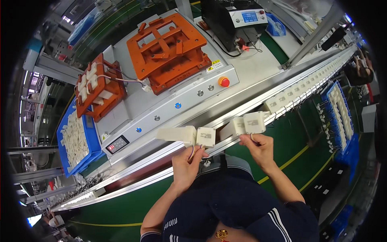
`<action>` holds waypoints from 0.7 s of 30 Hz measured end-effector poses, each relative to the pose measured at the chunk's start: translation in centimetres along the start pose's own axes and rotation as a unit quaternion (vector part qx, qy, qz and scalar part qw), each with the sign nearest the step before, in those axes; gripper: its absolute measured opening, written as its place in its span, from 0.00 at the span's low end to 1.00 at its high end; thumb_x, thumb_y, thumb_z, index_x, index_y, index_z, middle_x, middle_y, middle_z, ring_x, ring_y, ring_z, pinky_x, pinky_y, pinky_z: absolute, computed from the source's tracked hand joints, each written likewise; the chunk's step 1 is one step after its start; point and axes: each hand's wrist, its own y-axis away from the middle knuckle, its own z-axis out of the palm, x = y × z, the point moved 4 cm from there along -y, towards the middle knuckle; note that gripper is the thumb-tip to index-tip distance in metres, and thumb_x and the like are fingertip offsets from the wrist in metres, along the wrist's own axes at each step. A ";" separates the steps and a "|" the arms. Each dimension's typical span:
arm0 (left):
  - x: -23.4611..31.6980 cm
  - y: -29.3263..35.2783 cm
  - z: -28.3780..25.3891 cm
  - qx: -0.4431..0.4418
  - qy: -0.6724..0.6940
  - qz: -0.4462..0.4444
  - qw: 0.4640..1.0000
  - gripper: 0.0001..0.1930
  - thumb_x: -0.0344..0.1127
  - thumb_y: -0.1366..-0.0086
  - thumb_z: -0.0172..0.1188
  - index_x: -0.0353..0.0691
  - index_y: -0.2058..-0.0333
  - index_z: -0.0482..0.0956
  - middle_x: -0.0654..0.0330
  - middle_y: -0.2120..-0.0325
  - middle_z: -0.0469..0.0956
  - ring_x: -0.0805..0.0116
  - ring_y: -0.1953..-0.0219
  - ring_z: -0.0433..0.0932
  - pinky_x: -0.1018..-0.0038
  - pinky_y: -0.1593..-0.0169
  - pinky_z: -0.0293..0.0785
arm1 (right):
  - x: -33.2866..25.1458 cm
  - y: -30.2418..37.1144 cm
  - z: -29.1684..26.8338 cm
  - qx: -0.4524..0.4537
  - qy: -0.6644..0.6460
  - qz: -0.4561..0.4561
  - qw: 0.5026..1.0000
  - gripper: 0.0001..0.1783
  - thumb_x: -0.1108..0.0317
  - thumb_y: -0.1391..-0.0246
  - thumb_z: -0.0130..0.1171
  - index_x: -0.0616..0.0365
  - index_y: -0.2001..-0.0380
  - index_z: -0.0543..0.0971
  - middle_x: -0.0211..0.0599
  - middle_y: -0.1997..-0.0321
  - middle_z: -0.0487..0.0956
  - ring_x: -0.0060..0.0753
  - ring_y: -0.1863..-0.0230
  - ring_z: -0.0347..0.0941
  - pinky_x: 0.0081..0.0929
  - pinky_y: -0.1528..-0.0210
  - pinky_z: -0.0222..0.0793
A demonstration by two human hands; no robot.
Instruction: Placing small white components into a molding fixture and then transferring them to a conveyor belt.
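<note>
My left hand (186, 166) is closed in a pinch on a thin cable (192, 153), just below a small white plastic box (206, 137) with a printed face. Left of that box lies a longer white housing (177, 134), pointing away to the left. My right hand (260, 150) pinches another thin cable (254, 139) at the lower edge of a second white box (254, 122). Beside it sits one more white housing (235, 128), touching it. These boxes rest at the near rail of the conveyor line. Fingers partly cover both cable ends.
A row of white boxes (298, 88) runs along the conveyor to the right. Beyond stand a large orange fixture (169, 48), a smaller orange fixture (100, 86), a red stop button (224, 82) and a black machine (238, 20). A blue bin (96, 139) holds white parts.
</note>
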 end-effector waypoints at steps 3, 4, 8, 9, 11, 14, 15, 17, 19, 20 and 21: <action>-2.4 0.5 1.9 -0.009 0.025 0.009 1.000 0.09 0.33 0.35 0.58 0.32 0.63 0.81 0.61 0.74 0.83 0.84 0.74 0.72 0.83 0.70 0.68 | 1.2 1.0 1.7 -0.011 -0.030 -0.013 0.999 0.12 0.67 0.44 0.61 0.65 0.76 0.83 0.28 0.83 0.78 0.10 0.80 0.63 0.15 0.79 0.57; -3.3 0.5 2.2 -0.009 0.027 0.010 1.000 0.09 0.33 0.35 0.58 0.32 0.63 0.81 0.61 0.74 0.83 0.84 0.74 0.72 0.83 0.70 0.68 | 1.1 1.1 2.0 -0.011 -0.048 -0.034 0.998 0.13 0.66 0.43 0.60 0.64 0.76 0.83 0.27 0.86 0.75 0.10 0.84 0.58 0.18 0.83 0.52; -5.2 0.4 2.8 -0.043 0.057 0.000 0.997 0.10 0.34 0.34 0.57 0.31 0.65 0.82 0.61 0.73 0.84 0.82 0.70 0.73 0.80 0.62 0.70 | 0.0 0.8 1.0 0.010 0.008 -0.013 1.000 0.21 0.62 0.37 0.52 0.65 0.78 0.83 0.24 0.88 0.70 0.10 0.84 0.53 0.19 0.81 0.46; -5.3 0.3 2.8 -0.046 0.074 0.003 0.996 0.11 0.34 0.34 0.57 0.31 0.65 0.82 0.60 0.72 0.84 0.82 0.69 0.73 0.79 0.60 0.70 | -0.1 0.5 0.5 0.011 0.009 -0.014 1.000 0.21 0.62 0.37 0.52 0.65 0.78 0.83 0.24 0.88 0.70 0.10 0.84 0.53 0.19 0.81 0.46; -5.4 0.3 2.7 -0.054 0.101 0.001 0.993 0.11 0.34 0.34 0.57 0.31 0.65 0.82 0.60 0.72 0.84 0.82 0.68 0.73 0.80 0.59 0.70 | 0.4 -0.3 -1.1 0.008 -0.111 0.033 0.993 0.22 0.60 0.37 0.51 0.64 0.78 0.83 0.27 0.85 0.76 0.10 0.84 0.55 0.16 0.81 0.49; -5.1 0.2 2.9 -0.083 0.120 -0.009 0.989 0.11 0.34 0.33 0.56 0.31 0.65 0.82 0.60 0.71 0.83 0.81 0.68 0.74 0.80 0.58 0.70 | 1.6 -1.6 -2.9 0.010 -0.284 0.070 0.956 0.24 0.58 0.38 0.49 0.67 0.78 0.81 0.36 0.84 0.77 0.12 0.87 0.49 0.18 0.83 0.44; -5.1 0.3 3.0 -0.105 0.112 -0.019 0.988 0.11 0.34 0.33 0.56 0.32 0.64 0.82 0.60 0.71 0.83 0.81 0.68 0.74 0.80 0.59 0.70 | 1.9 -2.0 -3.5 -0.005 -0.306 0.083 0.948 0.24 0.59 0.38 0.47 0.68 0.78 0.81 0.38 0.83 0.78 0.13 0.87 0.49 0.18 0.83 0.44; -5.4 0.4 3.1 -0.115 0.114 -0.026 0.986 0.12 0.34 0.33 0.55 0.30 0.63 0.82 0.60 0.69 0.83 0.81 0.67 0.74 0.80 0.58 0.70 | 2.2 -2.1 -4.3 -0.030 -0.313 0.133 0.940 0.24 0.59 0.38 0.47 0.68 0.78 0.81 0.38 0.83 0.78 0.13 0.88 0.49 0.17 0.83 0.44; -5.8 0.5 3.3 -0.125 0.116 -0.034 0.985 0.12 0.34 0.32 0.55 0.29 0.63 0.82 0.60 0.68 0.83 0.80 0.66 0.75 0.81 0.58 0.70 | 2.1 -2.0 -4.4 -0.093 -0.242 0.234 0.937 0.22 0.58 0.39 0.49 0.66 0.76 0.81 0.39 0.83 0.77 0.15 0.87 0.53 0.20 0.84 0.48; -6.0 0.5 3.3 -0.111 0.114 -0.030 0.987 0.12 0.35 0.33 0.56 0.30 0.62 0.82 0.58 0.70 0.83 0.80 0.68 0.75 0.80 0.59 0.70 | 2.4 -2.0 -4.5 -0.093 -0.242 0.235 0.937 0.22 0.58 0.39 0.49 0.66 0.76 0.81 0.39 0.83 0.77 0.15 0.87 0.53 0.20 0.84 0.48; -6.0 0.6 3.3 -0.096 0.112 -0.025 0.989 0.12 0.36 0.34 0.57 0.32 0.61 0.82 0.57 0.72 0.83 0.79 0.70 0.75 0.79 0.61 0.70 | 2.7 -2.1 -4.6 -0.156 -0.034 0.159 0.974 0.21 0.58 0.39 0.50 0.64 0.75 0.81 0.36 0.81 0.78 0.16 0.86 0.57 0.21 0.82 0.52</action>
